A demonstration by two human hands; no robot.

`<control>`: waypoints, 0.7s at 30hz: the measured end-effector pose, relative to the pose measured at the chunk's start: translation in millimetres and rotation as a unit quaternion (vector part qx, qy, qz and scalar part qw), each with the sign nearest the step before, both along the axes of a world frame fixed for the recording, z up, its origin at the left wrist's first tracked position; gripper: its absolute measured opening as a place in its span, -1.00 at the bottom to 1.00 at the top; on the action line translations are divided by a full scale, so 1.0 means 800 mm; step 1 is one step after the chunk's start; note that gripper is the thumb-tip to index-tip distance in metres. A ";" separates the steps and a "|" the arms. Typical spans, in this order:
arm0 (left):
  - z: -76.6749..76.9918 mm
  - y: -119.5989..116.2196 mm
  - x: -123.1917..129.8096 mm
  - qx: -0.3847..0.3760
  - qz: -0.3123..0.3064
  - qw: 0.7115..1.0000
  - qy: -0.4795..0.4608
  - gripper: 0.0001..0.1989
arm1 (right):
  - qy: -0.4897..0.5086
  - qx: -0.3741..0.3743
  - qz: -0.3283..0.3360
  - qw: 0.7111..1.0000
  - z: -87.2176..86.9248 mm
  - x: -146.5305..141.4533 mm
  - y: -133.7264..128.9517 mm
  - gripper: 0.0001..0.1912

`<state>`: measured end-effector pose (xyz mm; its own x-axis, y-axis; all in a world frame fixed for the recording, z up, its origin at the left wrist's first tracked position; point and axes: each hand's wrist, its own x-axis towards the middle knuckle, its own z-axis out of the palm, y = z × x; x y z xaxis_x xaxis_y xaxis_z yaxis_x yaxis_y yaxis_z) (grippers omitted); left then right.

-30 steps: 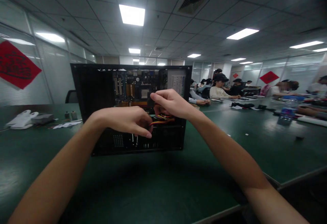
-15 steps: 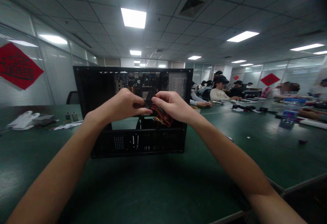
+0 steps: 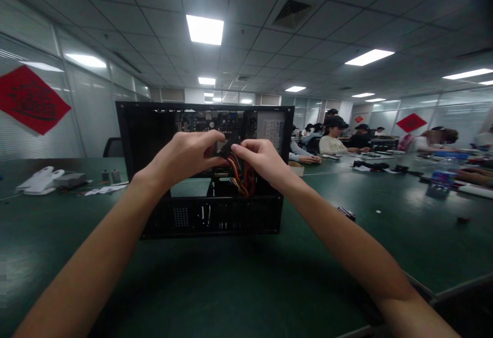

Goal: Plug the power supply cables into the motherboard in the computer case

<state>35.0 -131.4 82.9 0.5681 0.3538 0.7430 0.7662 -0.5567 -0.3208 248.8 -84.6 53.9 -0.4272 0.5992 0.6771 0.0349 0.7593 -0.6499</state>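
An open black computer case (image 3: 154, 217) lies on its side edge on the table, its inside facing me. At its middle, a black cable connector (image 3: 230, 146) with a bundle of red, yellow, black and white wires (image 3: 243, 176) hanging below is held up in front of the motherboard (image 3: 215, 119). My left hand (image 3: 188, 154) has thumb and fingers closed around the connector's left side. From the right, my right hand (image 3: 265, 161) pinches the connector near its wires. Inside the case at right sits the power supply (image 3: 271, 128). My fingers partly hide the motherboard.
On the green table (image 3: 200, 276) at left lie a white plastic bag (image 3: 40, 180), a grey box (image 3: 70, 180) and papers (image 3: 106, 189). A small dark object (image 3: 346, 213) is by my right forearm. At right are a bottle (image 3: 442, 176), black items (image 3: 370, 166) and several seated people.
The connector has tilted and shows more plainly between my hands, with its wires hanging looser. My left fingers have come in closer on it. The view has shifted slightly.
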 end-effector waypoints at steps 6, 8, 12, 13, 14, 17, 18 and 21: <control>-0.013 0.016 0.009 0.182 -0.030 0.980 0.076 -0.76 | 0.100 -0.085 0.023 0.991 -0.011 -0.011 0.013 -0.47; -0.016 0.025 0.006 0.232 -0.049 0.967 0.088 -0.80 | 0.102 -0.080 0.024 0.991 -0.014 -0.014 0.020 -0.45; -0.020 0.042 -0.007 0.264 -0.058 0.959 0.078 -0.82 | 0.066 0.110 -0.071 0.989 -0.017 -0.012 0.034 -0.56; -0.021 0.046 -0.010 0.260 -0.054 0.961 0.071 -0.82 | 0.050 0.191 -0.113 0.974 -0.017 -0.010 0.036 -0.64; -0.022 0.050 -0.013 0.253 -0.050 0.964 0.065 -0.82 | 0.026 0.269 -0.151 0.951 -0.019 -0.010 0.037 -0.70; -0.029 0.061 -0.018 0.215 -0.039 0.974 0.051 -0.80 | -0.113 0.413 -0.221 0.876 -0.025 -0.010 0.039 -0.64; -0.032 0.065 -0.018 0.191 -0.036 0.979 0.054 -0.79 | -0.173 0.425 -0.240 0.855 -0.028 -0.011 0.039 -0.64; -0.042 0.080 -0.017 0.077 -0.004 0.995 0.070 -0.83 | -0.334 0.396 -0.298 0.802 -0.036 -0.018 0.039 -0.70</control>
